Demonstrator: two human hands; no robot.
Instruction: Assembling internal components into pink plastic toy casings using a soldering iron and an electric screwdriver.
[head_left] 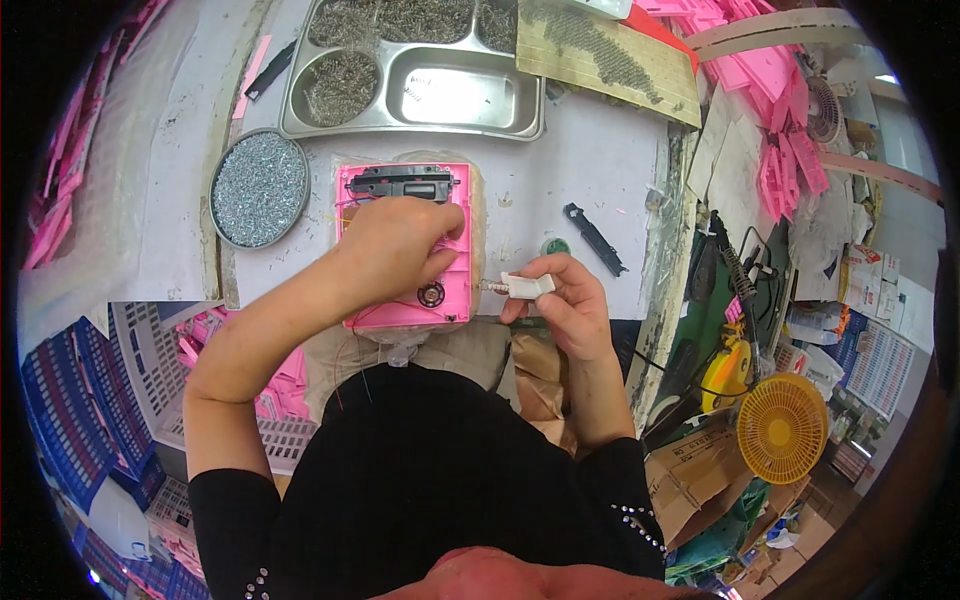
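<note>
A pink plastic housing (459, 300) lies on the white work surface in front of me, with a black plastic part (385, 185) across its far end and a small round black part (431, 294) near its close right corner. My left hand (395, 245) is over the housing, fingers curled and closed; whatever they grip is hidden. Just right of the housing, my right hand (572, 305) pinches a white plastic piece (530, 287). A small coil spring (493, 286) sticks out of that piece toward the housing's right edge.
A round dish of small metal screws (260, 190) stands at left. Beyond the housing is a steel compartment tray (410, 130) holding springs, overlapped by a board (650, 95) with more springs. A black plastic bar (595, 240) lies at right, a yellow fan (782, 428) farther off.
</note>
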